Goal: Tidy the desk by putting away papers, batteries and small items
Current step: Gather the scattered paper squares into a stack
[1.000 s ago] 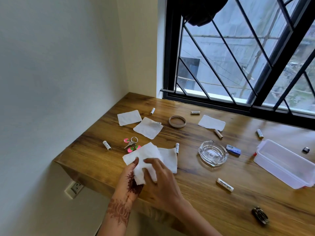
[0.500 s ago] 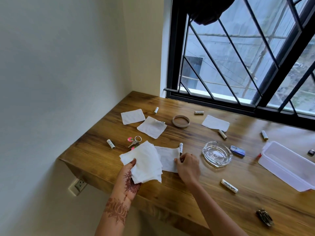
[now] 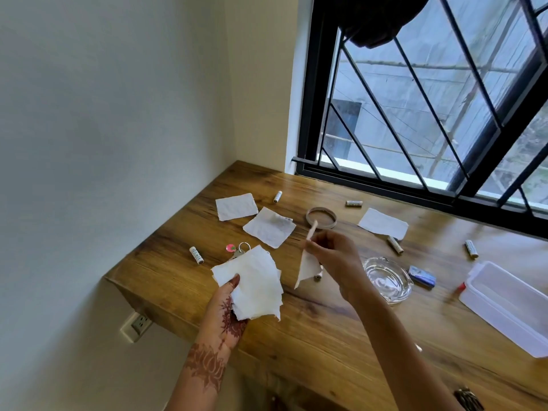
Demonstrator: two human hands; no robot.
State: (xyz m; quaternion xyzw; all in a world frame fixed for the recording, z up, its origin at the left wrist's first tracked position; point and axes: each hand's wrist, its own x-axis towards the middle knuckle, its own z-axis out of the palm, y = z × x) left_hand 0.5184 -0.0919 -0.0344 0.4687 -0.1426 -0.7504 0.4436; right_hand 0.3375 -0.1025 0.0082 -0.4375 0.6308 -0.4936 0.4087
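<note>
While the left hand (image 3: 228,310) holds a stack of papers (image 3: 252,289) just above the near edge of the worktop (image 3: 326,336), thumb on top and grip closed on the pile, the right hand (image 3: 335,259) pinches a single sheet (image 3: 307,264) by its upper corner. That grip is closed on paper too. The sheet hangs nearly edge-on in the air between the stack and the glass ashtray (image 3: 387,278).

The step in hand looks like gathering the loose papers into one pile. The next move probably calls for swinging the sheet flat onto the stack and letting the left thumb trap it.

Three more papers lie farther back: one near the wall (image 3: 236,206), one just beside it (image 3: 269,227), and one under the window (image 3: 382,225). A keyring (image 3: 238,250) sits partly hidden behind the stack, and a tape ring (image 3: 321,218) lies just behind the right hand. Batteries are scattered about, one (image 3: 196,255) near the left edge and another (image 3: 395,245) touching the far paper's corner, so it may roll when that paper is lifted. A clear plastic box (image 3: 510,307) stands open at the right, well apart from the papers.
</note>
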